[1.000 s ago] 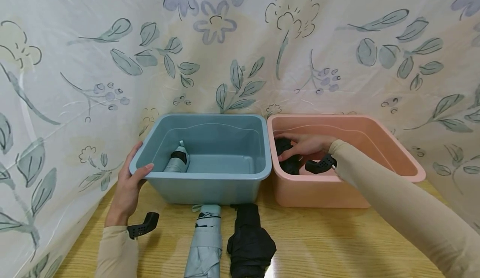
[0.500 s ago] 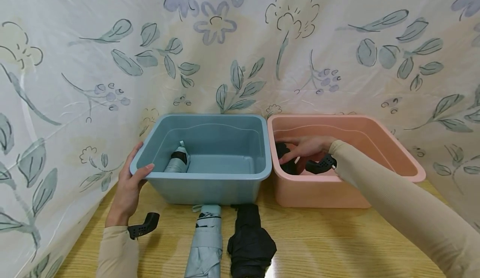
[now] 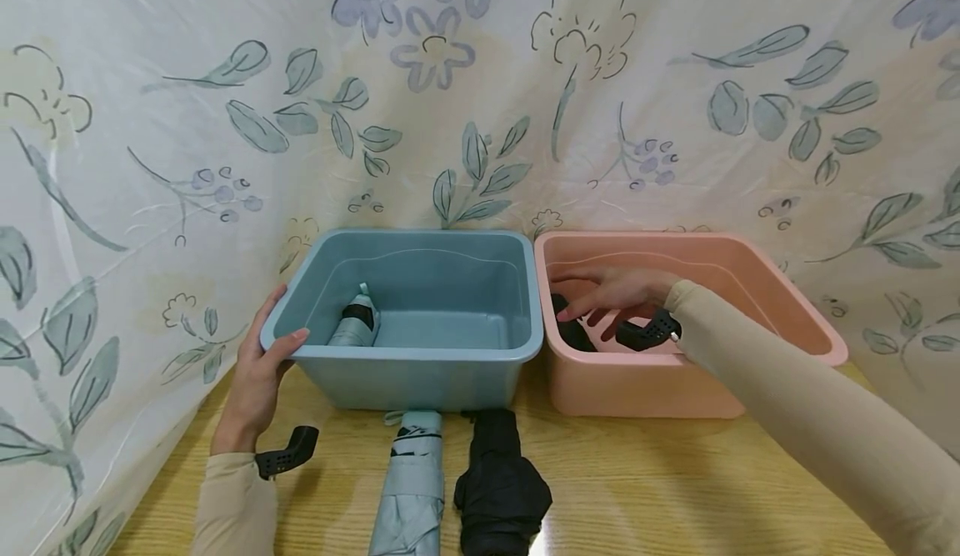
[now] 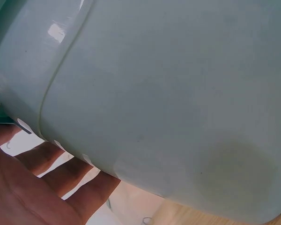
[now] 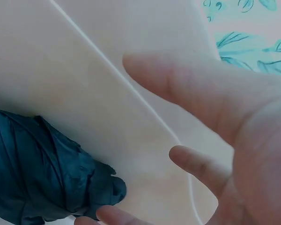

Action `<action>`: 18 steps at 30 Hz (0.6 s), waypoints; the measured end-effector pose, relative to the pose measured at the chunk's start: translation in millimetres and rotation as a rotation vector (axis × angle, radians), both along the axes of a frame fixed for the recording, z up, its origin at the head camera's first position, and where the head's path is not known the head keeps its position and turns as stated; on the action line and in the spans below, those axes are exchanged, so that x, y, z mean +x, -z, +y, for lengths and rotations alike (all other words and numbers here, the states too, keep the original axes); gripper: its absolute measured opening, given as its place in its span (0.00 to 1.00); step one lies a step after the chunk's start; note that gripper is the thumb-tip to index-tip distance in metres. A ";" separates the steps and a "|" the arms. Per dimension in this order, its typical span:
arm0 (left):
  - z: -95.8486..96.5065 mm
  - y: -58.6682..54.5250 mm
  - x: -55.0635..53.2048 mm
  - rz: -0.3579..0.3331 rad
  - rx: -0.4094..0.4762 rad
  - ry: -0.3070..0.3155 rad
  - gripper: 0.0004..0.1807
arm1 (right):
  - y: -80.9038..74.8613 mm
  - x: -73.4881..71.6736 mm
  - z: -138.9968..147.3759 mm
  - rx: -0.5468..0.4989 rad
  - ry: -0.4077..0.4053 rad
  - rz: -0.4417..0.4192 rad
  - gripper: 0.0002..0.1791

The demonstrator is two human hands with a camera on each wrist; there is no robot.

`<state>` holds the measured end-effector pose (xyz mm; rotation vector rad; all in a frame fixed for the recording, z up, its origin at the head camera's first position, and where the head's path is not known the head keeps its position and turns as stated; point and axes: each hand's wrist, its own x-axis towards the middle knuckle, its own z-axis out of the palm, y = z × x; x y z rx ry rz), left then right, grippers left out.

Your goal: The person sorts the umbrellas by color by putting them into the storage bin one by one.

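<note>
My left hand [image 3: 255,364] holds the left front corner of the blue plastic bin [image 3: 420,381], thumb over the rim and fingers against the outer wall. Inside that bin lies a light blue folded umbrella [image 3: 356,323] with a black band. Within the pink plastic bin [image 3: 645,389], my right hand [image 3: 618,293] hovers with spread fingers over a black folded umbrella [image 3: 573,335]. In the right wrist view this dark umbrella [image 5: 51,173] rests at the bin's bottom, and the palm holds nothing. The fingers partly cover it in the head view.
On the wooden table [image 3: 660,489], a light blue folded umbrella [image 3: 411,489] and a black folded umbrella [image 3: 502,493] lie side by side before the bins. A floral sheet [image 3: 480,81] hangs behind and on both sides. The two bins stand next to each other.
My right hand has let go of the black umbrella in the pink bin; its fingers have spread and lifted slightly. The left hand stays on the blue bin.
</note>
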<state>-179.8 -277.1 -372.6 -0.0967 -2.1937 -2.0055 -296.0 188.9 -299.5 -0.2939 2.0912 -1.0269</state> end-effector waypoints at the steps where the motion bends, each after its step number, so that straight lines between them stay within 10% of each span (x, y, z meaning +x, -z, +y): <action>1: -0.1 0.0 0.1 0.001 -0.001 0.001 0.36 | -2.1 2.0 0.8 0.002 0.002 0.010 0.49; 18: -0.4 -0.8 0.3 -0.002 0.000 0.009 0.37 | -46.3 69.4 8.1 -0.088 -0.013 0.400 0.43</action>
